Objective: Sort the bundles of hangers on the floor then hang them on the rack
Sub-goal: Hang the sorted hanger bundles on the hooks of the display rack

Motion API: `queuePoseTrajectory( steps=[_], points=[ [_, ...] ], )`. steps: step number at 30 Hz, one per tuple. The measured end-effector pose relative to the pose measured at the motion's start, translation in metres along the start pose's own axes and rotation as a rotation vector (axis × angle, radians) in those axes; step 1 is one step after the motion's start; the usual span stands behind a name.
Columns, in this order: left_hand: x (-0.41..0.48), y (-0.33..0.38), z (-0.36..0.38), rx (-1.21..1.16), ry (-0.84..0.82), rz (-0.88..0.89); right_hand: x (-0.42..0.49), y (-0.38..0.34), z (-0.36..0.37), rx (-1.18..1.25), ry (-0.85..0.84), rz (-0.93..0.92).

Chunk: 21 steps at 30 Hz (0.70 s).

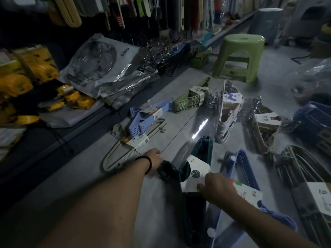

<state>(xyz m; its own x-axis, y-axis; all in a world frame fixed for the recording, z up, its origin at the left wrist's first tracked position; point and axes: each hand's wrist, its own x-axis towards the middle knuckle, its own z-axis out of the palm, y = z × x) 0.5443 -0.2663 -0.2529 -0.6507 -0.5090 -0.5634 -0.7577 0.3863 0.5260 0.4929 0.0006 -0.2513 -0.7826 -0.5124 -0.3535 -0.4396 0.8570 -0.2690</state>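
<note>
While teal hangers (204, 149) lie on the floor (170, 140), my right hand (218, 187) pinches their label (196, 170), my left hand (154, 159) at their hooks (164, 171), grip hidden, more bundles (143, 120) and green stool (240, 56) beyond

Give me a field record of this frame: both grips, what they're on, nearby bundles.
setting: dim shop aisle, hanger bundles spread on the floor
left grip: at the hooks of the teal hanger bundle; fingers hidden, hold unclear
right grip: holds the teal hanger bundle at its white label
near left: lilac bundle lying over a beige bundle
farther: olive bundle, green stool upright beyond it
rack: cannot pick out
</note>
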Motion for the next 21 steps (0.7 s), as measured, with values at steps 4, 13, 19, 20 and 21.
queuePoseTrajectory(
  steps=[4, 13, 19, 20, 21],
  points=[
    [0.018, 0.011, -0.055, 0.288, 0.283, 0.064, 0.006, -0.005, -0.003, -0.034, 0.188, -0.092],
    [0.095, -0.010, -0.100, 0.262, 0.352, -0.075, 0.020, -0.032, 0.009, -0.073, -0.026, -0.064],
    [0.104, -0.012, -0.095, 0.358, 0.423, -0.150, 0.034, -0.060, -0.003, -0.061, -0.044, -0.083],
    [0.108, -0.015, -0.093, 0.361, 0.427, -0.142, 0.039, -0.064, -0.003, -0.068, -0.036, -0.078],
    [0.111, -0.016, -0.091, 0.355, 0.413, -0.129, 0.045, -0.066, -0.001, -0.069, -0.029, -0.084]
  ],
)
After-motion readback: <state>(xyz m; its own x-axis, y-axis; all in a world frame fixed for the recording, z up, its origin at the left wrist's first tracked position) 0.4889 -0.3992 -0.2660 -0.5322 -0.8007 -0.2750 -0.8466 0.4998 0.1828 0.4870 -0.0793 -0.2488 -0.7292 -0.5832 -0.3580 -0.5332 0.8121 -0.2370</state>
